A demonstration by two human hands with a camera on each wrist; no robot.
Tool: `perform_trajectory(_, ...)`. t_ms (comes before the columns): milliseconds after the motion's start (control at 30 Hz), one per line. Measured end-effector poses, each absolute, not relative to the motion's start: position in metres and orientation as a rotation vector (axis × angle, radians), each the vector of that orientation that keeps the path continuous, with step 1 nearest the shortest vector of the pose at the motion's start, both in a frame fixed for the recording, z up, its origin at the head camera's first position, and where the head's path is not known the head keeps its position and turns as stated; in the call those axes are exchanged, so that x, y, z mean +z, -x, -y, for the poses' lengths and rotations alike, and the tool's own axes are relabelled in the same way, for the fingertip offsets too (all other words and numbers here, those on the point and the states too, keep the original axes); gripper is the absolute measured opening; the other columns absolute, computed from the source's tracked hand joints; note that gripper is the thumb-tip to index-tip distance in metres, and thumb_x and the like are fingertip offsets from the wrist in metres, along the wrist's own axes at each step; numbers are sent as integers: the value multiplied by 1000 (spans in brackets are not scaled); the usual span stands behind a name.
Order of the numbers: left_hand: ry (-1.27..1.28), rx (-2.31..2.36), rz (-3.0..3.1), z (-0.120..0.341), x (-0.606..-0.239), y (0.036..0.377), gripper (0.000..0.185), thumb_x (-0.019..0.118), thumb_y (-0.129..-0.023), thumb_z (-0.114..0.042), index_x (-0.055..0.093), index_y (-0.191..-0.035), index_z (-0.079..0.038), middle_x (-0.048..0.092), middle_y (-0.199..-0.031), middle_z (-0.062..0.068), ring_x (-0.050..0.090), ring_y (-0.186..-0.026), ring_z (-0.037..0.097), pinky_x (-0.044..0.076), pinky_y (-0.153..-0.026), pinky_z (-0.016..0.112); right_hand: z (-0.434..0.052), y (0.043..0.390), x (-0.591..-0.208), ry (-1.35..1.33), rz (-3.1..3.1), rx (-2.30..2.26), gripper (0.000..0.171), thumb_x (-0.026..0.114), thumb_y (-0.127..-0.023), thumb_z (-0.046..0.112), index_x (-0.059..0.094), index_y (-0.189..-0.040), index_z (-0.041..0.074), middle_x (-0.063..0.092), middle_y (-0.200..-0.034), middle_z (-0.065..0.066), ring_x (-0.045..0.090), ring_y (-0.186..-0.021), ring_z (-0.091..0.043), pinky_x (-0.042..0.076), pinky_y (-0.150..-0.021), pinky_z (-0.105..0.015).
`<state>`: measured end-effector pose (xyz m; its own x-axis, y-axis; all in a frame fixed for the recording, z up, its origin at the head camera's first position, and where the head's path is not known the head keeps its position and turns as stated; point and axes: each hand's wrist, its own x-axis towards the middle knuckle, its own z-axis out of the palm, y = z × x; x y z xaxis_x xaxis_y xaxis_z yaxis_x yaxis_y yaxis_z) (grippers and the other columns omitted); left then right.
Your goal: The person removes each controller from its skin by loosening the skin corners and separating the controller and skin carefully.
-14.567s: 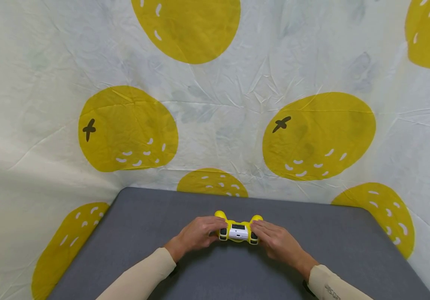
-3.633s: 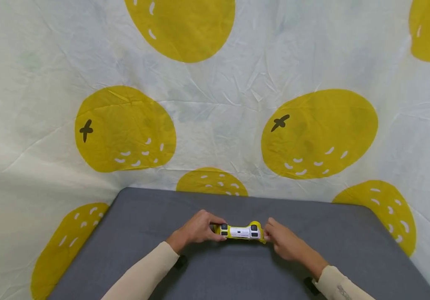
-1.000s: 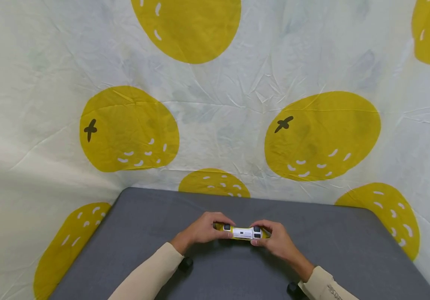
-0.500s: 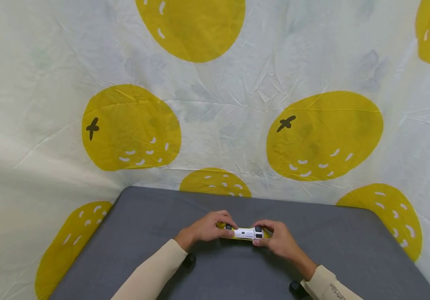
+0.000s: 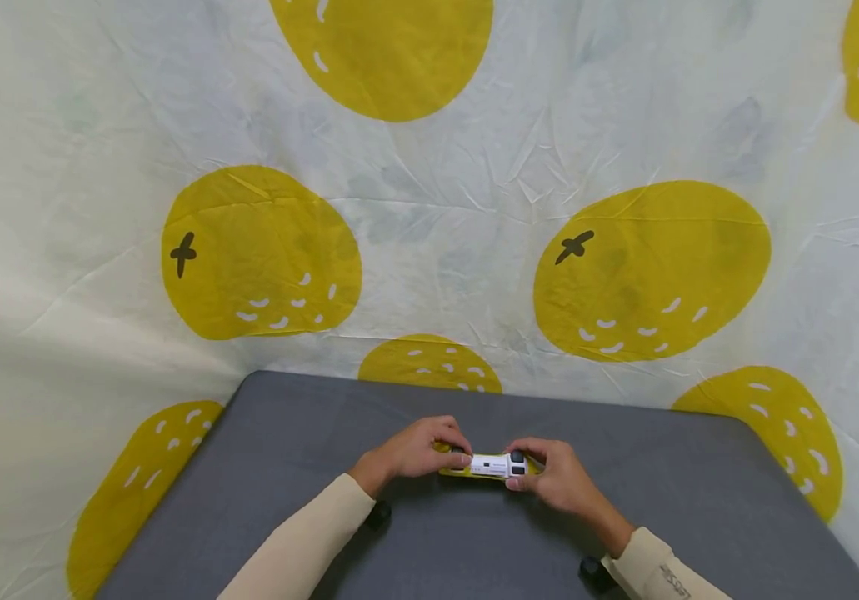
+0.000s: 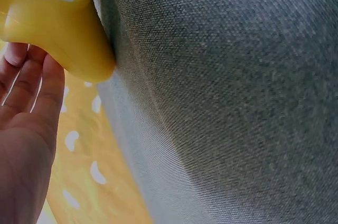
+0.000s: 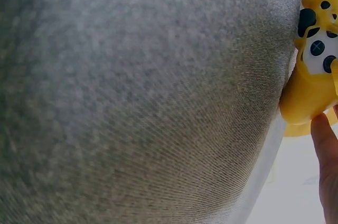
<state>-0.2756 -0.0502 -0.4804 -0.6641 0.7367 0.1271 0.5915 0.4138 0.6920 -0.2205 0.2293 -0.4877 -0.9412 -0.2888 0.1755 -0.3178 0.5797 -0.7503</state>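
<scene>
A yellow and white game controller (image 5: 491, 466) with dark buttons is held over the grey table (image 5: 287, 467), near its middle. My left hand (image 5: 420, 447) grips its left end and my right hand (image 5: 551, 473) grips its right end, fingers curled round it. Its edge with the white panel faces me. In the left wrist view the controller's yellow handle (image 6: 63, 28) lies against my fingers (image 6: 37, 86). The right wrist view shows its button face (image 7: 318, 49) above a fingertip (image 7: 327, 150).
A white cloth with large yellow fruit prints (image 5: 646, 267) hangs behind and beside the table and drapes below its edges. Cream sleeves (image 5: 302, 542) cover both forearms. Bare grey surface lies to the left and right of my hands.
Over the last second both hands have shifted slightly rightward and farther with the controller. Earlier it lay flat with handles pointing away; now it is tilted edge-on toward me.
</scene>
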Motion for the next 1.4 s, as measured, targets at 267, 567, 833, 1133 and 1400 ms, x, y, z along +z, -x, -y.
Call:
perform_trajectory(267, -1214, 1046, -2437, 51, -478, 273, 26, 64, -104, -30, 79, -123, -20, 62, -106, -2, 53, -92, 6, 49, -83, 24, -230, 222, -486, -532, 2792, 1295, 34, 93, -76, 15, 78, -107, 15, 79, -104, 2, 70, -98, -11, 56, -87, -25)
perform_trajectory(567, -1216, 968, -2507, 49, -471, 271, 19, 69, -101, -27, 82, -113, -20, 60, -101, -1, 59, -90, 20, 44, -77, 16, -230, 222, -485, -546, 2800, 1294, 34, 93, -76, 15, 78, -106, 17, 79, -104, 2, 70, -98, -11, 56, -89, -25)
perform_trajectory(833, -1238, 857, -2567, 44, -469, 271, 18, 68, -102, -32, 81, -111, -24, 55, -98, 2, 44, -78, 6, 37, -69, 15, -231, 223, -486, -560, 2810, 1273, 33, 93, -77, 16, 78, -106, 18, 78, -104, 4, 70, -99, -11, 56, -89, -24)
perform_trajectory(1133, -1200, 786, -2548, 38, -475, 272, 12, 57, -106, -29, 64, -96, -30, 47, -93, -6, 42, -76, 6, 36, -68, 17, -230, 224, -485, -583, 2824, 1245, 33, 92, -78, 17, 77, -107, 19, 78, -105, 4, 69, -99, -9, 57, -92, -27)
perform_trajectory(1400, -1194, 1057, -2440, 44, -481, 275, 18, 66, -101, -23, 80, -113, -20, 57, -101, 6, 48, -83, 13, 39, -73, 17, -231, 222, -485, -586, 2828, 1254, 33, 91, -79, 15, 77, -108, 17, 78, -106, 2, 68, -97, -8, 58, -92, -26)
